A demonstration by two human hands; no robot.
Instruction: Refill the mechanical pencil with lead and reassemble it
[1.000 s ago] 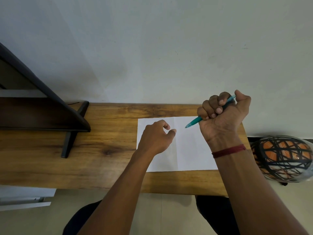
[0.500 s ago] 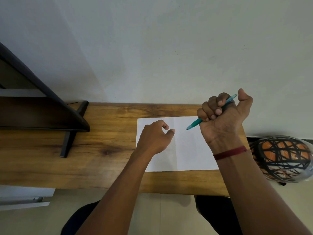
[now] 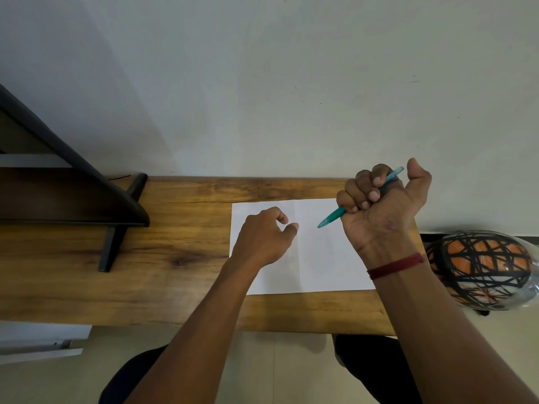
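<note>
My right hand (image 3: 379, 211) is fisted around a teal mechanical pencil (image 3: 334, 217). The pencil's tip points down-left over a white sheet of paper (image 3: 320, 258), and its back end sticks out beside my raised thumb. My left hand (image 3: 264, 237) rests on the left part of the sheet. Its thumb and forefinger are curled close together with a small gap between them. Whether something thin, such as a lead, lies between them is too small to tell.
The paper lies on a wooden desk (image 3: 175, 258) against a pale wall. A dark monitor stand (image 3: 116, 228) and screen edge occupy the desk's left side. An orange and black patterned helmet (image 3: 481, 269) sits just off the desk's right end.
My right thumb has lifted a little off the pencil's back end. The left hand has stayed in place on the paper.
</note>
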